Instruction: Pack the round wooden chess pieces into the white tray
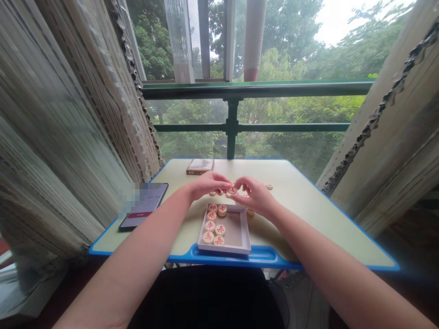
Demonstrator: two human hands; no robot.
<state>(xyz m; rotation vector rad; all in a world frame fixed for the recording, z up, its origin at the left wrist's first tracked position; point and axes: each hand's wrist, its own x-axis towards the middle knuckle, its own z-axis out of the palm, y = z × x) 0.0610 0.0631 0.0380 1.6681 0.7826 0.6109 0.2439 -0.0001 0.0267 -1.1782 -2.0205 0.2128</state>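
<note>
Left hand (pixel 207 185) and right hand (pixel 256 196) are meeting fingertip to fingertip low over the table (pixel 308 201), at 12 o'clock from the shallow box (pixel 245 233). Both are curling, fingers drawn together, about a red-marked chess piece (pixel 233 188) sitting between them. Whether either hand is actually gripping it: cannot tell. More pieces (pixel 220 229) are lying along the box's 9 o'clock side. A loose piece (pixel 270 186) is resting at 2 o'clock from the right hand. A phone (pixel 144 205) is lying at 9 o'clock from the box, and a flat booklet (pixel 200 166) at 11 o'clock.
</note>
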